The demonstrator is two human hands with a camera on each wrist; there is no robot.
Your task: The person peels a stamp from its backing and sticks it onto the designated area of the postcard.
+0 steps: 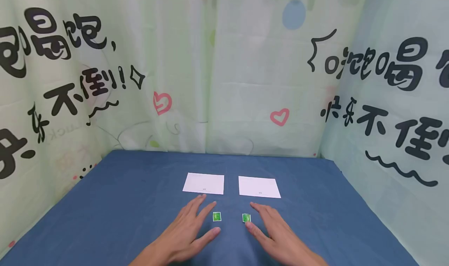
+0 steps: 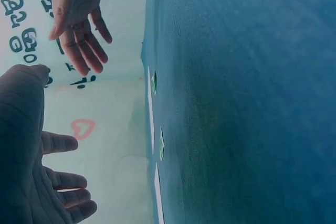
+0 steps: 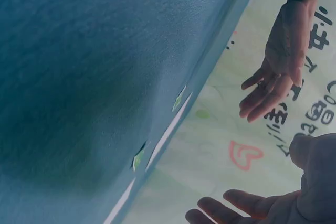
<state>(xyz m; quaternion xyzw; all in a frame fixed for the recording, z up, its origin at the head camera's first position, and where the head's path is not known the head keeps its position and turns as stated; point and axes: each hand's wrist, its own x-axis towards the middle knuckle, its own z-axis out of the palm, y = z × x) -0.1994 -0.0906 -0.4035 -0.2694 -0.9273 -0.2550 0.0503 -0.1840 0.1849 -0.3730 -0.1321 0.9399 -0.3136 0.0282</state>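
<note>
Two small green squares with white borders, like postage stamps, lie on the blue cloth: a left stamp (image 1: 216, 217) and a right stamp (image 1: 246, 217). Beyond them are a left white card (image 1: 203, 183) and a right white card (image 1: 259, 187), each with a tiny mark near its lower edge. My left hand (image 1: 187, 229) hovers left of the left stamp, fingers spread and holding nothing. Held above the cloth as well, my right hand (image 1: 275, 233) is nearest the right stamp; its thumb tip overlaps that stamp's lower edge in the head view. Both wrist views show the hands raised off the table.
A blue cloth (image 1: 140, 203) covers the table. Pale curtains (image 1: 242, 71) with black lettering and pink hearts hang behind it and along both sides.
</note>
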